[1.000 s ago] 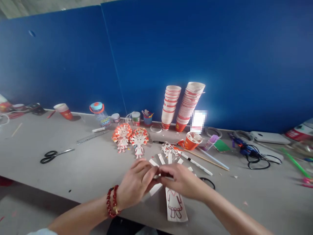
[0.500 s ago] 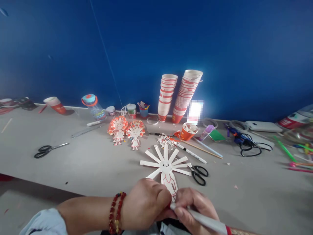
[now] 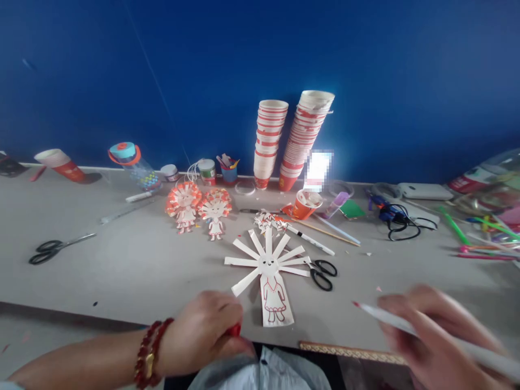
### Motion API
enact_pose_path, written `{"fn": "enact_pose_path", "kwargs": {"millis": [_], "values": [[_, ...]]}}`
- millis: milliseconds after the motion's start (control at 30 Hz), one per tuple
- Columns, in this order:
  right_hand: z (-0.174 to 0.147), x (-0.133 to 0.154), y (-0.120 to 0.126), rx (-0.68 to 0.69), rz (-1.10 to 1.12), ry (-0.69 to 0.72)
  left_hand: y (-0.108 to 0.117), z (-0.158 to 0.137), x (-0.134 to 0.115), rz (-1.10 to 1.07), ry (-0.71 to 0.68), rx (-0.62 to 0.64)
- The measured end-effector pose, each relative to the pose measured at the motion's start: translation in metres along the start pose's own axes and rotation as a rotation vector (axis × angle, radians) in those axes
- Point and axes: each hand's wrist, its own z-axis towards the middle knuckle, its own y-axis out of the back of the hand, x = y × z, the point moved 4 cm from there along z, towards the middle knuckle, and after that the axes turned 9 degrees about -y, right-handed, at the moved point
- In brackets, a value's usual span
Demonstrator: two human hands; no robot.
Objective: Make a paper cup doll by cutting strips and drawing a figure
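Observation:
A paper doll cutout (image 3: 276, 300) lies on the table in front of me, with white strips fanned round its smiling face and a dress, arms and legs drawn in red and dark line. My left hand (image 3: 207, 330), beaded bracelet at the wrist, is closed at the table's front edge, left of the doll. Between its fingers shows a small red piece, which looks like the marker's cap (image 3: 234, 329). Off to the right, my right hand (image 3: 434, 330), slightly blurred, grips a white marker (image 3: 400, 320) whose red tip is uncovered and points left. Neither hand touches the doll.
Black-handled scissors (image 3: 323, 275) lie partly under the doll's strips; another pair (image 3: 60, 248) is at left. Behind are finished dolls (image 3: 184, 206), paper scraps (image 3: 270, 221), a black-and-white pen (image 3: 311, 240), an orange cup (image 3: 305, 206) and tall cup stacks (image 3: 268, 146).
My right hand has moved right with the marker, away from the doll. My left hand has let go of the doll and shifted left. The doll's lower part is now uncovered.

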Motion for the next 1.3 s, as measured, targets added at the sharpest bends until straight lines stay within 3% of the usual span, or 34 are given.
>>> {"fn": "enact_pose_path", "kwargs": {"millis": [100, 167, 300, 467, 867, 1300], "values": [[0.029, -0.008, -0.039, 0.128, 0.101, -0.089, -0.008, 0.017, 0.015, 0.208, -0.194, 0.026], [0.047, -0.014, -0.073, 0.281, 0.073, -0.036, -0.020, 0.026, 0.026, 0.260, -0.286, 0.042], [0.069, -0.024, -0.104, 0.259, -0.111, 0.150, -0.043, 0.029, 0.044, 0.265, -0.302, 0.066], [0.073, -0.034, -0.111, 0.227, -0.185, 0.236, -0.055, 0.023, 0.052, 0.239, -0.258, 0.118], [0.075, -0.045, -0.117, 0.138, -0.286, 0.376, -0.058, 0.022, 0.054, 0.237, -0.262, 0.124], [0.076, -0.046, -0.120, 0.136, -0.351, 0.381, -0.056, 0.024, 0.053, 0.228, -0.259, 0.152]]}}
